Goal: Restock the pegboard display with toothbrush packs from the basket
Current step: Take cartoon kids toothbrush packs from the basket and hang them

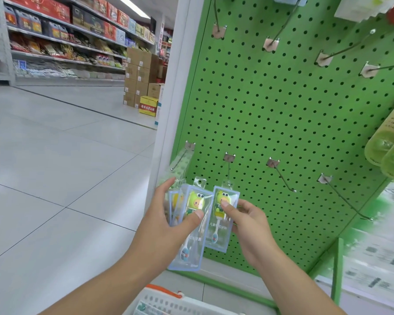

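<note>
Left hand (168, 214) grips a fanned stack of toothbrush packs (187, 223), thumb clamped across the front one, while the right hand (246, 223) pinches 1 single pack (223, 217) peeled off just beside that stack, low against the green pegboard (271, 114). The bare hook (228, 165) sits right above the right hand, and the neat play, I'd say, is to lift the pack straight, line its hang hole up with the hook tip and slide it fully back. The basket (168, 301) waits below both hands.
</note>
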